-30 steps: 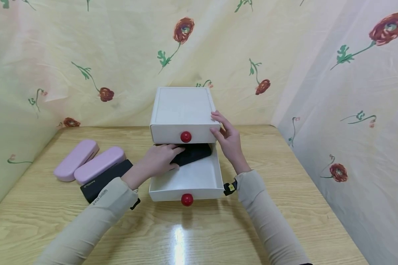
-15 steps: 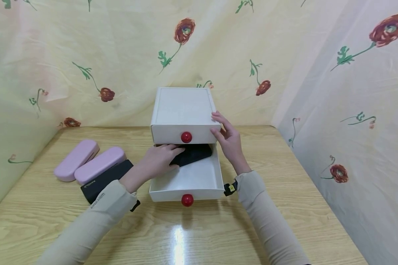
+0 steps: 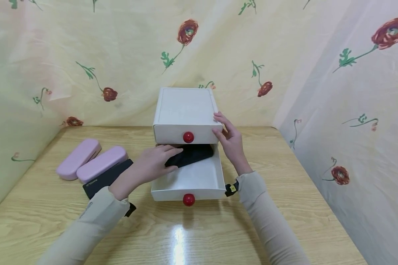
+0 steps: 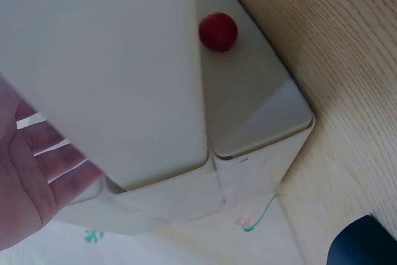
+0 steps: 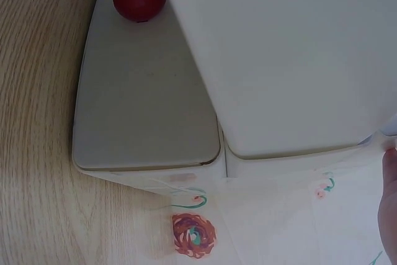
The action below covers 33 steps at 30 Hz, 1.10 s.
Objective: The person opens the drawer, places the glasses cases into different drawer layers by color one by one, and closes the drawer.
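A small white two-drawer cabinet stands on the table, its upper drawer closed. The lower drawer is pulled out, and a black glasses case lies slantwise at its back, partly under the upper drawer. My left hand reaches over the drawer's left side, with extended fingers by the case's left end. In the left wrist view, the drawer wall hides the case from the left hand. My right hand rests at the cabinet's front right corner, index finger at the top edge, thumb on the upper drawer's front.
Two pink glasses cases and another black case lie side by side on the wooden table, left of the cabinet. Red knobs stick out from both drawers. Flowered cloth hangs behind and at the sides.
My left hand has drawn back slightly to the left, showing more of the black case in the drawer. The right hand stays at the cabinet corner. The head view has shifted a little.
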Available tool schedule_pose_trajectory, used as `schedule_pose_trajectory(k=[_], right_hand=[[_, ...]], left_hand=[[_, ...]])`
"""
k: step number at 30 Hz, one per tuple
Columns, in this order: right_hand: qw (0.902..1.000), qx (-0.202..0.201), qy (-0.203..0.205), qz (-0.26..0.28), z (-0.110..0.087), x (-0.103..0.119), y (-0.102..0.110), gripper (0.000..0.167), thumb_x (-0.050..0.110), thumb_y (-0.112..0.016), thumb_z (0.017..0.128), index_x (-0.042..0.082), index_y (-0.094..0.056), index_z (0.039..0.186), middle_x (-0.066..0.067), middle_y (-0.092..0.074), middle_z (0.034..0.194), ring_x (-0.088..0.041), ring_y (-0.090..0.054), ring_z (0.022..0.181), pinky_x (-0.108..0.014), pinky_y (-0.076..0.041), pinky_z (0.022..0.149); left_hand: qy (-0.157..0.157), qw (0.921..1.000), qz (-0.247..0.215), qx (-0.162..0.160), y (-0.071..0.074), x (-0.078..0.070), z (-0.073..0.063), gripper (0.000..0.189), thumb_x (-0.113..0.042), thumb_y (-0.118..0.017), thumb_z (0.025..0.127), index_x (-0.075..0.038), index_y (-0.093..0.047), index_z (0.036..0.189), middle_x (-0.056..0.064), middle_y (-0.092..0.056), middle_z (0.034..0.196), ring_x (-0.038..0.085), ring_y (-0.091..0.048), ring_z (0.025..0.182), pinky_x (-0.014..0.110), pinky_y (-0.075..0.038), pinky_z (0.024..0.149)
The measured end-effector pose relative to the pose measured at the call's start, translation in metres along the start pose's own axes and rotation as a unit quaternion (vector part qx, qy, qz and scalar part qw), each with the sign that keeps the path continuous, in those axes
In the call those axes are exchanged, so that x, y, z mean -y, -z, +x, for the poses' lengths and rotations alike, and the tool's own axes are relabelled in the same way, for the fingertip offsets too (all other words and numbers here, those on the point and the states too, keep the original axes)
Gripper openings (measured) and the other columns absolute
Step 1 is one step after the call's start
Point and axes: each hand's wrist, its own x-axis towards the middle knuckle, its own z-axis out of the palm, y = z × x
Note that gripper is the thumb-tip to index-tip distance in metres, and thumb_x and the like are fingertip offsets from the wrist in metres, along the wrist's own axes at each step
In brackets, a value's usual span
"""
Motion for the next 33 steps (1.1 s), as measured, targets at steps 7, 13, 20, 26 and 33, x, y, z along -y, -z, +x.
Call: schedule_pose_trajectory(k=[7, 13, 20, 26, 33], right_hand=[[1.0, 0.001, 0.001, 0.0, -0.001, 0.0, 0.0, 0.038, 0.013, -0.061, 0.095, 0.005, -0.057, 0.132, -0.004, -0.05, 0.147, -0.008, -0.035, 0.143, -0.044, -0.038, 0.113], [1.0, 0.001, -0.003, 0.008, -0.001, 0.0, -0.001, 0.038, 0.012, -0.061, 0.095, 0.005, -0.057, 0.132, -0.006, -0.05, 0.146, -0.008, -0.035, 0.143, -0.042, -0.038, 0.113], [0.9999, -0.002, -0.003, 0.011, 0.0, -0.001, 0.0, 0.037, 0.012, -0.061, 0.095, 0.005, -0.057, 0.132, -0.005, -0.05, 0.146, -0.007, -0.034, 0.144, -0.042, -0.038, 0.114], [0.9999, 0.0, -0.003, 0.011, -0.001, 0.0, 0.0, 0.038, 0.012, -0.061, 0.095, 0.005, -0.057, 0.132, -0.005, -0.05, 0.146, -0.007, -0.033, 0.144, -0.042, -0.038, 0.114], [0.9999, -0.001, 0.002, 0.011, 0.0, 0.0, 0.0, 0.037, 0.01, -0.061, 0.095, 0.004, -0.057, 0.131, -0.006, -0.05, 0.146, -0.008, -0.034, 0.143, -0.043, -0.038, 0.114]], left_hand=[[0.014, 0.9992, -0.032, -0.021, 0.01, 0.003, -0.018, 0.05, -0.028, -0.074, 0.086, -0.01, -0.061, 0.131, 0.01, -0.067, 0.123, 0.021, -0.068, 0.092, 0.03, -0.056, 0.064], [0.005, 0.9957, -0.037, -0.085, 0.014, 0.009, -0.035, 0.047, -0.024, -0.075, 0.085, -0.011, -0.062, 0.128, 0.013, -0.068, 0.121, 0.025, -0.07, 0.091, 0.023, -0.048, 0.051], [0.003, 0.9879, -0.065, -0.14, 0.014, 0.015, -0.05, 0.045, -0.019, -0.076, 0.084, -0.011, -0.064, 0.126, 0.011, -0.07, 0.118, 0.024, -0.071, 0.093, 0.029, -0.056, 0.06], [0.03, 0.9845, -0.102, -0.14, 0.014, 0.022, -0.063, 0.042, -0.018, -0.073, 0.086, -0.01, -0.063, 0.126, 0.007, -0.07, 0.119, 0.023, -0.07, 0.094, 0.034, -0.058, 0.068], [0.053, 0.9842, -0.1, -0.136, 0.007, 0.039, -0.076, 0.043, -0.015, -0.074, 0.086, -0.01, -0.062, 0.127, 0.005, -0.072, 0.112, 0.021, -0.069, 0.093, 0.035, -0.059, 0.073]])
